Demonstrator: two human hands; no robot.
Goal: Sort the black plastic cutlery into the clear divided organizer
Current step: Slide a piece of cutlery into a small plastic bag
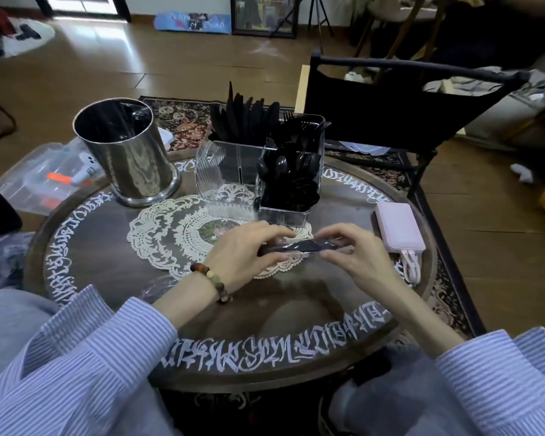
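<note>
Striped sleeves (85,366) fill the bottom corners as a person leans over a round table (107,256) lettered in white around its rim. Above the table, the left hand (243,250) and the right hand (350,247) hold between them one black utensil (296,247) in a clear wrapper; both hands pinch it with curled fingers and thumbs, the left at the handle end, the right at the other. The wrapper's glare and the fingers hide the head, so whether it is a knife, fork or spoon cannot be told. A bead bracelet (213,280) circles the left wrist.

Under the hands lies a lace doily (161,234), partly covered by them. Beyond it stands the clear organizer (227,171): knives (243,118) upright in the far left compartment, forks (306,127) far right, spoons (287,177) near right, the near left compartment showing only the doily through its wall. A steel canister (129,152) stands left of the organizer; its dark inside is hard to read. A pink power bank (398,228) with a coiled cable (411,265) lies at the table's right edge, near the right hand. A black chair (400,102) stands behind the table, and a plastic bag (44,177) lies behind the canister, its contents blurred.
</note>
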